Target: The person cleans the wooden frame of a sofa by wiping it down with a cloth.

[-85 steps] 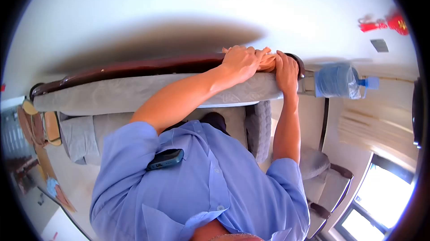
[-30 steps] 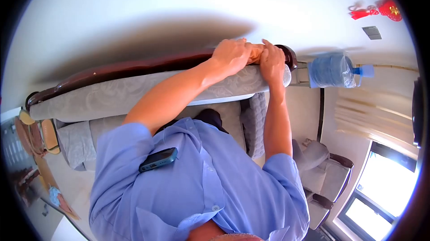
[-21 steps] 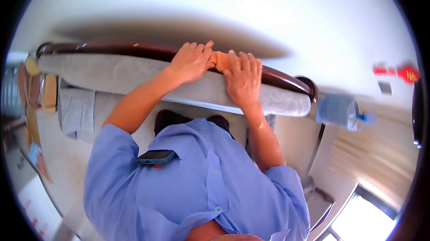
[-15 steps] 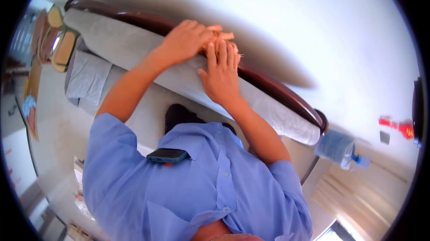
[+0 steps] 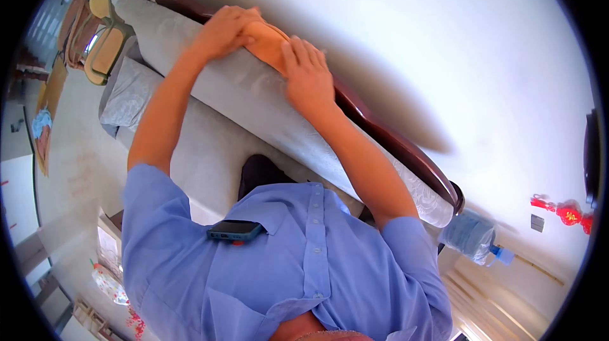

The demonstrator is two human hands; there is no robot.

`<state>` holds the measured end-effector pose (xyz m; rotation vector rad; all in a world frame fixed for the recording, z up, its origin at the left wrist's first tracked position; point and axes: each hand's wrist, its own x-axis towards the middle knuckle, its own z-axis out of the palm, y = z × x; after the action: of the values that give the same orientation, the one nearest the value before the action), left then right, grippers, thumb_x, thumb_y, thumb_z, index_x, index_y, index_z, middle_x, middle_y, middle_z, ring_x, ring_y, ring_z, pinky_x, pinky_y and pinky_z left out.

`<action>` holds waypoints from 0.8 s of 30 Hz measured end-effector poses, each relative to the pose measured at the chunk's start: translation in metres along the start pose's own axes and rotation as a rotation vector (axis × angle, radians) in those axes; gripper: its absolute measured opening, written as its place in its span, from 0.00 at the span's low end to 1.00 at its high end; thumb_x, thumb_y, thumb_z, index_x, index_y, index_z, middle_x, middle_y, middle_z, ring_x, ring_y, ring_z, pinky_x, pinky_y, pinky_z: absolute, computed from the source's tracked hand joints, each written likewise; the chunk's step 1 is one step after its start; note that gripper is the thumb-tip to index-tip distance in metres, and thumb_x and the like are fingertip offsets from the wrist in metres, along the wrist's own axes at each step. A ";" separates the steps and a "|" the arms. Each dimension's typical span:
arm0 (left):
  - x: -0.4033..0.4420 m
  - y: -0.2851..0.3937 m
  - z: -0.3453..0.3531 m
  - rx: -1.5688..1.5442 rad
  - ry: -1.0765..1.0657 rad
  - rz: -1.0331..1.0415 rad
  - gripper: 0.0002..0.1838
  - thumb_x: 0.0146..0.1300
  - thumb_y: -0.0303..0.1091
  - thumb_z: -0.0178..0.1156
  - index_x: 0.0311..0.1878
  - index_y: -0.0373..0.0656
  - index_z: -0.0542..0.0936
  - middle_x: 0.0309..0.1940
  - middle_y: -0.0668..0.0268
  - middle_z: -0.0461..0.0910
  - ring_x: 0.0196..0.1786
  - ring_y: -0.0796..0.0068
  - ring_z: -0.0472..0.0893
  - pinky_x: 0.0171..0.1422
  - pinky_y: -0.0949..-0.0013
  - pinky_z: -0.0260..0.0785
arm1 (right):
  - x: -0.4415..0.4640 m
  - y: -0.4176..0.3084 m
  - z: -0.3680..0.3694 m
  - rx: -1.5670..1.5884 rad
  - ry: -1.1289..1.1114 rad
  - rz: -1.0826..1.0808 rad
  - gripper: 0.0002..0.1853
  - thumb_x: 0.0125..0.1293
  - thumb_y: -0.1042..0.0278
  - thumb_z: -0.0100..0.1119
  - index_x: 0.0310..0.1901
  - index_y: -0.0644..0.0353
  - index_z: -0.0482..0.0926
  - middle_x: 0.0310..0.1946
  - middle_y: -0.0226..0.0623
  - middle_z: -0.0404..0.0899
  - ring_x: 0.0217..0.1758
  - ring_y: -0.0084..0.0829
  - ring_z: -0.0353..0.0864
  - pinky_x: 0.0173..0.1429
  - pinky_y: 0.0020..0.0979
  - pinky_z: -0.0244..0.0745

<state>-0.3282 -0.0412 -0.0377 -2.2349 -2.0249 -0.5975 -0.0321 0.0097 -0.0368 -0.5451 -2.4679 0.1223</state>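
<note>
An orange cloth (image 5: 267, 44) lies over the dark wooden top rail (image 5: 380, 126) of the grey sofa, toward its left part. My left hand (image 5: 227, 31) is closed on the cloth's left end, fingers curled over the rail. My right hand (image 5: 309, 74) grips the cloth's right end, its fingers bent over the top edge. Between the two hands the cloth is stretched along the rail. Below them runs the grey sofa backrest (image 5: 254, 97).
A blue water bottle (image 5: 468, 236) lies on its side past the sofa's right end. Wooden chairs (image 5: 104, 46) stand at the upper left. A phone (image 5: 235, 230) sits in the shirt pocket. Red ornaments (image 5: 568, 214) hang on the wall at the right.
Both hands have moved left along the rail with the orange cloth, from the sofa's right end. The cloth, bunched half a second ago, is now spread flatter. The view has turned.
</note>
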 end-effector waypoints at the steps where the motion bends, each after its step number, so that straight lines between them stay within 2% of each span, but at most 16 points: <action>1: 0.006 0.028 -0.001 -0.015 -0.037 0.039 0.30 0.69 0.42 0.74 0.74 0.54 0.81 0.66 0.59 0.85 0.72 0.53 0.79 0.82 0.50 0.66 | -0.021 0.010 -0.014 0.022 0.029 0.025 0.26 0.68 0.76 0.60 0.69 0.67 0.78 0.71 0.52 0.80 0.74 0.53 0.79 0.81 0.54 0.70; 3: 0.020 0.087 0.001 -0.045 -0.083 0.110 0.30 0.69 0.42 0.74 0.73 0.51 0.80 0.65 0.60 0.85 0.70 0.51 0.80 0.82 0.49 0.67 | -0.068 0.034 -0.050 0.002 0.031 0.069 0.25 0.67 0.78 0.61 0.66 0.65 0.82 0.68 0.47 0.84 0.73 0.51 0.81 0.81 0.55 0.70; 5: 0.039 0.148 0.011 0.021 -0.270 0.127 0.32 0.68 0.46 0.74 0.72 0.47 0.80 0.56 0.58 0.87 0.63 0.51 0.84 0.76 0.48 0.72 | -0.121 0.055 -0.085 -0.071 -0.013 0.146 0.23 0.66 0.79 0.61 0.64 0.64 0.83 0.66 0.44 0.85 0.72 0.50 0.81 0.81 0.54 0.70; 6: 0.048 0.178 0.026 0.003 -0.282 0.181 0.32 0.68 0.46 0.74 0.72 0.47 0.80 0.56 0.58 0.87 0.63 0.51 0.84 0.76 0.48 0.72 | -0.147 0.065 -0.105 -0.123 -0.062 0.202 0.22 0.65 0.79 0.62 0.62 0.63 0.85 0.65 0.41 0.87 0.71 0.49 0.82 0.81 0.54 0.70; 7: 0.054 0.206 0.045 -0.043 -0.315 0.248 0.33 0.69 0.47 0.74 0.73 0.45 0.79 0.53 0.57 0.87 0.60 0.51 0.85 0.71 0.47 0.75 | -0.169 0.073 -0.124 -0.155 -0.054 0.257 0.22 0.65 0.79 0.62 0.62 0.63 0.85 0.65 0.41 0.87 0.71 0.49 0.82 0.81 0.54 0.70; 8: 0.059 0.236 0.065 -0.087 -0.347 0.318 0.34 0.69 0.48 0.73 0.74 0.44 0.78 0.50 0.56 0.87 0.56 0.50 0.86 0.66 0.46 0.78 | -0.189 0.080 -0.143 -0.200 -0.002 0.285 0.21 0.65 0.81 0.62 0.60 0.61 0.87 0.62 0.40 0.88 0.71 0.49 0.83 0.80 0.52 0.71; 9: 0.064 0.272 0.089 -0.097 -0.358 0.381 0.34 0.69 0.48 0.73 0.74 0.44 0.78 0.50 0.56 0.87 0.56 0.50 0.86 0.66 0.46 0.78 | -0.209 0.088 -0.162 -0.247 0.054 0.311 0.20 0.65 0.83 0.62 0.57 0.60 0.90 0.60 0.38 0.90 0.70 0.48 0.84 0.79 0.50 0.72; 11: 0.071 0.348 0.132 -0.084 -0.315 0.368 0.32 0.74 0.48 0.69 0.74 0.39 0.77 0.49 0.54 0.87 0.55 0.49 0.88 0.58 0.45 0.82 | -0.243 0.107 -0.201 -0.292 0.119 0.390 0.17 0.65 0.79 0.62 0.54 0.60 0.90 0.60 0.38 0.89 0.69 0.48 0.83 0.76 0.50 0.72; 12: 0.082 0.382 0.137 -0.099 -0.335 0.436 0.32 0.74 0.48 0.69 0.74 0.39 0.77 0.49 0.54 0.87 0.55 0.49 0.88 0.58 0.45 0.82 | -0.262 0.117 -0.222 -0.306 0.169 0.415 0.14 0.66 0.76 0.62 0.51 0.60 0.90 0.61 0.38 0.89 0.69 0.48 0.83 0.74 0.50 0.73; 14: 0.103 0.446 0.131 -0.269 -0.343 0.495 0.28 0.81 0.47 0.63 0.73 0.37 0.75 0.52 0.50 0.87 0.53 0.47 0.90 0.51 0.46 0.85 | -0.306 0.137 -0.256 -0.477 0.267 0.537 0.13 0.64 0.75 0.62 0.48 0.58 0.90 0.59 0.41 0.88 0.64 0.49 0.83 0.67 0.49 0.74; 15: 0.109 0.479 0.135 -0.275 -0.357 0.535 0.28 0.81 0.47 0.63 0.73 0.37 0.75 0.52 0.50 0.87 0.53 0.47 0.90 0.51 0.46 0.85 | -0.333 0.153 -0.273 -0.562 0.296 0.560 0.14 0.63 0.76 0.61 0.48 0.57 0.90 0.58 0.43 0.87 0.61 0.49 0.82 0.66 0.49 0.73; 16: 0.117 0.511 0.141 -0.264 -0.363 0.561 0.27 0.82 0.46 0.62 0.71 0.33 0.77 0.54 0.47 0.88 0.51 0.48 0.91 0.51 0.47 0.86 | -0.352 0.161 -0.292 -0.643 0.244 0.683 0.16 0.62 0.78 0.62 0.50 0.57 0.92 0.56 0.44 0.87 0.60 0.51 0.82 0.65 0.49 0.76; 17: 0.123 0.540 0.147 -0.248 -0.370 0.582 0.27 0.83 0.45 0.60 0.69 0.29 0.78 0.57 0.45 0.88 0.49 0.48 0.93 0.51 0.48 0.87 | -0.380 0.178 -0.301 -0.634 0.249 0.735 0.17 0.63 0.78 0.62 0.51 0.57 0.92 0.56 0.44 0.87 0.61 0.51 0.83 0.66 0.49 0.77; 19: 0.136 0.595 0.160 -0.233 -0.415 0.628 0.26 0.83 0.44 0.60 0.69 0.29 0.78 0.58 0.45 0.88 0.49 0.48 0.93 0.50 0.49 0.87 | -0.417 0.208 -0.311 -0.625 0.266 0.807 0.17 0.63 0.78 0.63 0.52 0.57 0.92 0.55 0.44 0.87 0.61 0.52 0.84 0.66 0.49 0.79; 21: 0.138 0.623 0.168 -0.220 -0.458 0.672 0.26 0.83 0.43 0.60 0.70 0.29 0.78 0.58 0.44 0.88 0.49 0.49 0.93 0.49 0.49 0.87 | -0.433 0.219 -0.317 -0.528 0.164 0.982 0.17 0.64 0.77 0.64 0.53 0.57 0.93 0.55 0.45 0.88 0.61 0.53 0.84 0.67 0.48 0.81; 24: 0.135 0.637 0.173 -0.218 -0.349 0.662 0.23 0.82 0.41 0.60 0.66 0.30 0.79 0.59 0.44 0.88 0.46 0.49 0.93 0.46 0.50 0.87 | -0.436 0.219 -0.311 -0.489 0.195 0.969 0.16 0.65 0.75 0.65 0.53 0.58 0.93 0.54 0.46 0.89 0.62 0.52 0.85 0.68 0.47 0.82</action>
<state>0.3381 0.0557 -0.0216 -3.0834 -1.2036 -0.3861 0.5460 0.0189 -0.0654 -1.8222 -1.8310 -0.1544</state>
